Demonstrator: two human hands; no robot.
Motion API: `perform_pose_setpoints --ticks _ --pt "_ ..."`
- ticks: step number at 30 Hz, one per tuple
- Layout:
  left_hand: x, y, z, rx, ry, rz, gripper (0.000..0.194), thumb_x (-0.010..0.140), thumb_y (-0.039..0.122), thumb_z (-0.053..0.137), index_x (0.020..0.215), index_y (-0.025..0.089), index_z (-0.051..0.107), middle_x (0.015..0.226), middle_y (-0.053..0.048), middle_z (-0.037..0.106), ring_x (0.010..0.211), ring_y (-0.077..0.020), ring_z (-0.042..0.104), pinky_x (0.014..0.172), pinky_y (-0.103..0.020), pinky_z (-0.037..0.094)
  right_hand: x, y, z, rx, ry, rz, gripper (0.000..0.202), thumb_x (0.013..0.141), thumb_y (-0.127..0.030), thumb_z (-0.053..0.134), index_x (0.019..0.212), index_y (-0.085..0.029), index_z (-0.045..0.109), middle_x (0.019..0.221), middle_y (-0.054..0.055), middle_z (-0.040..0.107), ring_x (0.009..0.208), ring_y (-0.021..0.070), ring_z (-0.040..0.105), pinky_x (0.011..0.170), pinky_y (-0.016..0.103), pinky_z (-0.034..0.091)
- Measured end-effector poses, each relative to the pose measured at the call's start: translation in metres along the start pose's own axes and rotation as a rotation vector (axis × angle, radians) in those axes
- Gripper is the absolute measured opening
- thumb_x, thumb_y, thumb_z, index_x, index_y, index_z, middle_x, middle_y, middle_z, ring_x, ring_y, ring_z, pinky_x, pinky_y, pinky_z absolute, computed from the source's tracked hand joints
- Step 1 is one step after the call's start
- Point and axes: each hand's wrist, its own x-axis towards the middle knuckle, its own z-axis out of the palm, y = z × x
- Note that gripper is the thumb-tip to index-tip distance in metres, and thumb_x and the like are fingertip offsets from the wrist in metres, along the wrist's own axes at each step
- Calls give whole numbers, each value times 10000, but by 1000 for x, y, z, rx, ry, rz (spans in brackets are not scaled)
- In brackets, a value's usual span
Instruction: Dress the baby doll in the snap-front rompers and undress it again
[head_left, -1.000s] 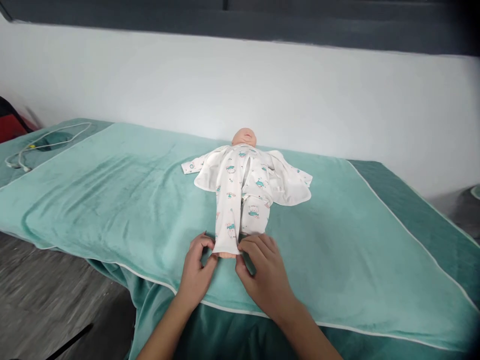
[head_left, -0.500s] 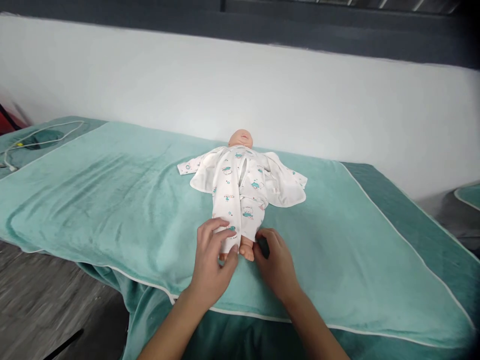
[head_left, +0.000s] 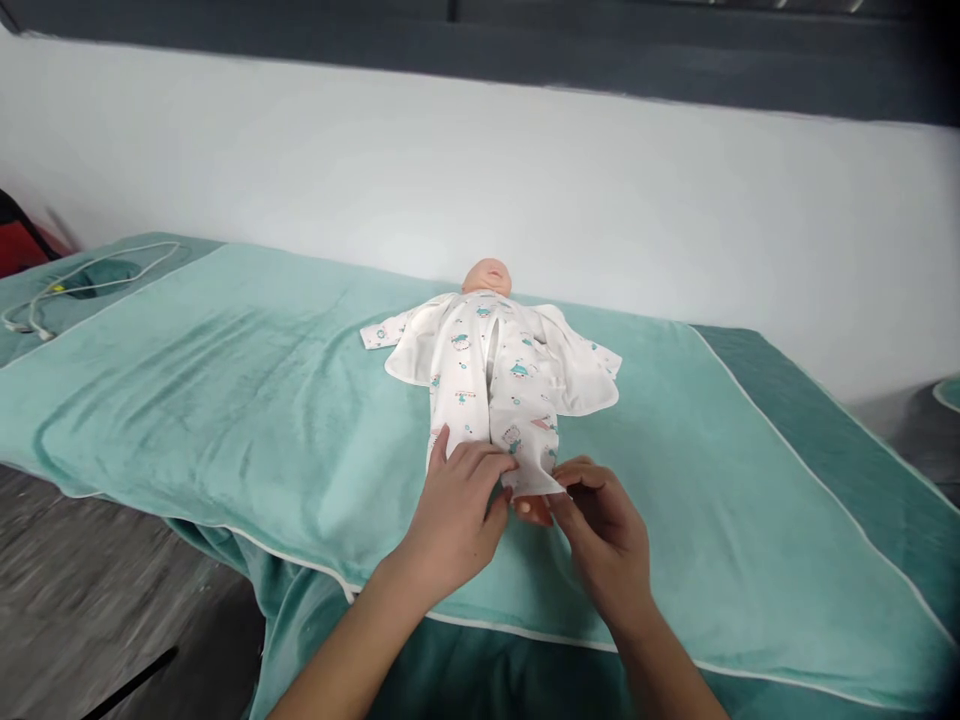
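Note:
A baby doll [head_left: 487, 276] lies on its back, head toward the wall. It wears a white baby outfit [head_left: 517, 370] with small green and pink prints; its front has a narrow gap down the middle and its sleeves spread outward. My left hand [head_left: 461, 505] pinches the inner side of the hem on the right-hand leg and covers the other leg's lower end. My right hand [head_left: 607, 530] grips the outer corner of that same hem, thumb against fingers. Between my hands the cuff is stretched wide, with a doll's foot [head_left: 532, 510] showing just below it.
A green plush cover [head_left: 300, 400] with white piping spreads over the bed under the doll. At the far left, a white cable [head_left: 157, 262] lies beside a hole in the bed. The white wall [head_left: 480, 170] rises directly behind.
My left hand has moved right from the left-hand leg onto the right-hand one. My right hand has taken hold of the cuff, which is now pulled wider and lower over the foot.

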Motion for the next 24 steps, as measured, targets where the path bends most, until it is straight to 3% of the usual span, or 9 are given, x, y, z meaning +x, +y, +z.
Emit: perform_pose_setpoints --ticks 7,15,20,24 --pt "-8 1 12 19 1 77 252 782 87 568 975 238 516 1004 18 640 1006 -170 595 1250 -527 117 -7 4 -3 4 45 64 39 921 -228 635 883 -240 632 861 -1 571 749 115 580 649 225 491" --pt "-14 -5 21 -42 111 83 248 750 40 544 899 232 493 848 39 611 837 -145 588 1161 -490 302 -32 21 -26 -198 -150 96 49 961 -219 552 926 -246 572 872 4 569 821 148 554 737 267 443" --pt "-21 -2 14 -157 172 152 289 745 8 534 937 222 509 900 2 624 895 -168 582 927 -403 452 -35 19 -39 -388 -325 67 38 958 -209 529 942 -236 550 900 14 565 810 150 539 719 265 438" --pt "-31 -10 11 -102 249 147 249 831 48 554 1013 216 544 925 -27 637 901 -191 566 799 -370 444 -25 17 -49 -389 -391 125 101 980 -280 515 911 -229 568 865 11 569 782 149 532 708 270 424"
